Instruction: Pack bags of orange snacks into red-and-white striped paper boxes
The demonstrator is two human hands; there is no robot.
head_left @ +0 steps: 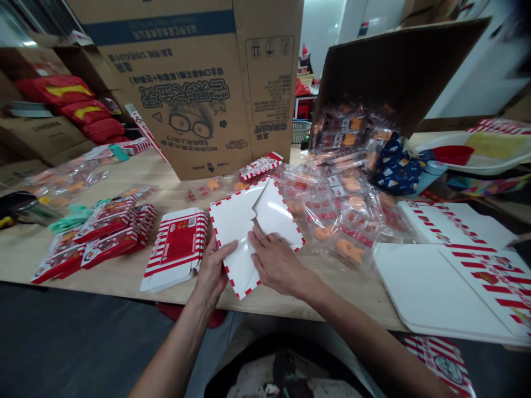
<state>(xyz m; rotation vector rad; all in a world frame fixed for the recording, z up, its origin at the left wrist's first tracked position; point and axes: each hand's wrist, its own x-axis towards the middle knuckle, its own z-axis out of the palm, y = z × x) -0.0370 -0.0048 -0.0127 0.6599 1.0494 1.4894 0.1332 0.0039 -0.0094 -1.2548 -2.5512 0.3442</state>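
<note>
A flat white carton blank (238, 232) with a red-and-white striped edge lies at the table's front edge, one flap (276, 213) raised. My left hand (213, 271) grips the blank's near left edge, thumb on top. My right hand (277, 262) presses down on the blank's middle with fingers held together at the fold. A folded red-and-white striped box (176, 249) lies just left of my left hand.
Several finished striped boxes (99, 235) lie at the left. Clear bags with orange pieces (344, 221) spill from a tipped brown carton (394, 72). Stacks of flat blanks (452, 282) lie at the right. A large printed cardboard box (194, 83) stands behind.
</note>
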